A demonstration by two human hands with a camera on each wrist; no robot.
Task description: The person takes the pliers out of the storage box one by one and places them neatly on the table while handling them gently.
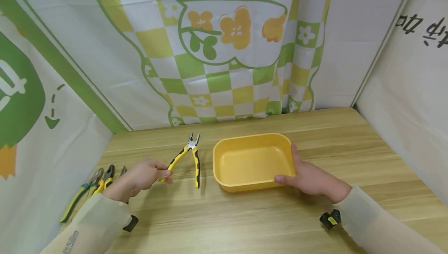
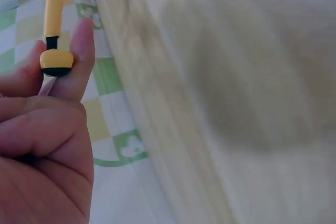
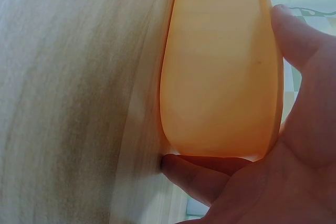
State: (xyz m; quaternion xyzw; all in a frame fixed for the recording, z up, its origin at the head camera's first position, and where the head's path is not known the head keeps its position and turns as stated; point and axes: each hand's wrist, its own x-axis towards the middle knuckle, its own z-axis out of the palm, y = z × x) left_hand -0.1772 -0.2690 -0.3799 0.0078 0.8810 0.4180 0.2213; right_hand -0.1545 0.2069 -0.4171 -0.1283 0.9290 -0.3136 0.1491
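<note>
In the head view my left hand (image 1: pixel 148 174) pinches a pair of combination pliers (image 1: pixel 192 144) by the end of one yellow-and-black handle. Their jaws point away from me and stand apart, the two handles spread. The left wrist view shows the handle end (image 2: pixel 56 61) between thumb and finger. To the right sits a yellow plastic box (image 1: pixel 253 164), open at the top with nothing in it. My right hand (image 1: pixel 311 176) grips its right end, thumb on the near rim and fingers along the end wall.
Several other hand tools lie at the table's left edge, among them green-and-yellow pliers (image 1: pixel 75 203) and black-and-yellow pliers (image 1: pixel 109 172), partly hidden by my left arm. A checked cloth (image 1: pixel 224 83) hangs behind the wooden table (image 1: pixel 227 223), with white fabric walls on both sides.
</note>
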